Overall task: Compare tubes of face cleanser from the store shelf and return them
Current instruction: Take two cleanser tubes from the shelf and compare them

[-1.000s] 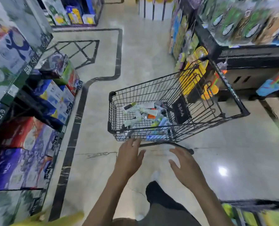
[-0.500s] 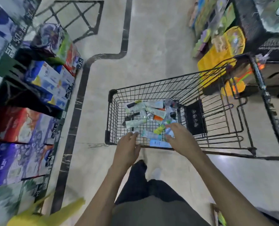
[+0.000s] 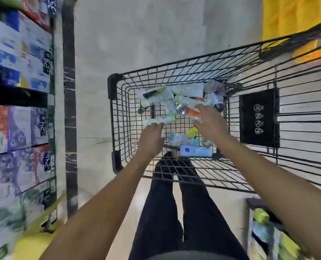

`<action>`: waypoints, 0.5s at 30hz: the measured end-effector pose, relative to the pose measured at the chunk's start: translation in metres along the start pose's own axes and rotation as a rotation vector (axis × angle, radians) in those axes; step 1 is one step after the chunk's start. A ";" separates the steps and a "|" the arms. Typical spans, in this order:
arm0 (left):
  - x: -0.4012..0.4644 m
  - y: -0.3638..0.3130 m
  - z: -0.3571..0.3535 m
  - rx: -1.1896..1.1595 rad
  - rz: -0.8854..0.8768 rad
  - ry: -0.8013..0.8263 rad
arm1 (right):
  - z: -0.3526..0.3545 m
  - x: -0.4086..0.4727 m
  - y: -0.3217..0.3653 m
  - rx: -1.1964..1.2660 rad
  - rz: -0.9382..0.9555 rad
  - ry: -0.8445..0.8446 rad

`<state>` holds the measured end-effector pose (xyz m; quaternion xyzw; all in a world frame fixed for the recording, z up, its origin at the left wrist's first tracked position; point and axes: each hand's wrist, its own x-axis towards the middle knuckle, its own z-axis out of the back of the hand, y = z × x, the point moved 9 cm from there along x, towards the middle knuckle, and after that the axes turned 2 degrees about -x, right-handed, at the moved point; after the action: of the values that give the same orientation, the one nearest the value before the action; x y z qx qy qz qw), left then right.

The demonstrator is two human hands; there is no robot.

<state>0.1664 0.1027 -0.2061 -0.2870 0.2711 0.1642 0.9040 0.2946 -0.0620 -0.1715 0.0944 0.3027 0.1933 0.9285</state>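
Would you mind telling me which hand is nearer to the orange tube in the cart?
Right. The right hand hovers with its fingertips beside the orange tube; the left hand is lower-left, by a white tube.

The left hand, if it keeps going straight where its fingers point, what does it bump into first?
Most likely the long white tube lying crosswise just past the left hand in the cart. Its fingertips look almost on it, though depth is hard to judge from above.
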 end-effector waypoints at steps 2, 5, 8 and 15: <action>0.028 0.017 -0.017 0.011 0.021 -0.010 | -0.020 0.034 -0.006 -0.020 0.021 -0.013; 0.066 0.035 -0.040 0.069 0.014 -0.058 | -0.050 0.082 -0.019 -0.062 0.037 -0.045; 0.096 0.049 -0.064 0.126 0.009 -0.072 | -0.079 0.114 -0.030 -0.152 0.053 -0.027; 0.128 0.066 -0.093 0.251 -0.037 -0.094 | -0.111 0.143 -0.040 -0.307 0.110 -0.098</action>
<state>0.2019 0.1155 -0.3735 -0.1687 0.2413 0.1256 0.9474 0.3467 -0.0328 -0.3469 -0.0226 0.2183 0.2827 0.9338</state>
